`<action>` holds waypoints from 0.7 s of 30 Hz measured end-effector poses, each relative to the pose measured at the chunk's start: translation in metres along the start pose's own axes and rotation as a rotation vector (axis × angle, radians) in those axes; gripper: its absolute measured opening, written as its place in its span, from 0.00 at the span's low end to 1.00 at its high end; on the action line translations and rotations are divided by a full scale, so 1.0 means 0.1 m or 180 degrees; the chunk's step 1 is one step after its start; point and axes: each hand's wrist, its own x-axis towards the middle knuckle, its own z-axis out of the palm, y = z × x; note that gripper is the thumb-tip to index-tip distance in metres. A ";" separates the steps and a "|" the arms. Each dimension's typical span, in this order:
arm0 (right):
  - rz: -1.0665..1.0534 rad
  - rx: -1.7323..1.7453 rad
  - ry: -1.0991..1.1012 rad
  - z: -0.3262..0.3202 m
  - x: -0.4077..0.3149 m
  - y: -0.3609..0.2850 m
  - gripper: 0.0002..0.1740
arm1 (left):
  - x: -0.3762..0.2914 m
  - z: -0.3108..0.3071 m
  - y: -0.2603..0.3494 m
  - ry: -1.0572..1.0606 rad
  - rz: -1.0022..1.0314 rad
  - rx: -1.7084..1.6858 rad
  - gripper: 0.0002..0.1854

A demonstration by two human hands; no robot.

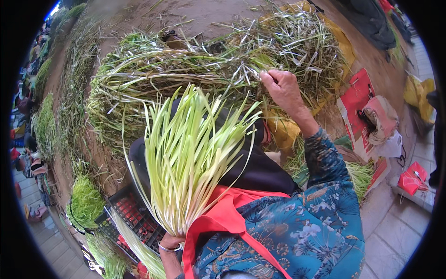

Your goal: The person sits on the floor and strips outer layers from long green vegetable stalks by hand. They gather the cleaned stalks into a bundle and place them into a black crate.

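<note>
My left hand (171, 240), with a bracelet at the wrist, grips the pale lower ends of a large bunch of yellow-green leafy stalks (195, 150), perhaps garlic chives. The bunch fans out over my dark trousers and red apron (223, 209). Above and to the right, my right hand (281, 85) is held with curled fingers at the edge of a heap of tangled stalks with dry leaves (303, 48). Whether thin stalks are between its fingertips cannot be made out. More long stalks (153, 80) lie in the heap beyond my knees.
A black plastic crate (134, 212) stands at lower left, with pale stalks (139, 244) beside my left wrist. Green bundles (85, 202) lie farther left. At right are a red printed sheet (359, 101), a cloth bag (381, 118) and a red packet (413, 178). Other people are at the upper right.
</note>
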 end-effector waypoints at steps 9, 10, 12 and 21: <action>0.0599 0.1789 -0.1518 -0.28 -0.50 -0.15 0.09 | 0.00 0.02 0.09 0.0222 0.0078 -0.0499 0.35; 0.1136 0.1564 -0.1881 -0.28 -0.54 -0.16 0.10 | -0.01 0.02 0.10 0.0205 0.0076 -0.0469 0.35; 0.1068 0.1724 -0.2095 -0.21 -0.61 -0.17 0.11 | -0.01 0.04 0.13 0.0171 0.0064 -0.0412 0.36; 0.1326 0.2516 -0.2500 0.08 -0.88 -0.01 0.24 | -0.03 -0.01 0.09 0.0121 0.0048 -0.0277 0.36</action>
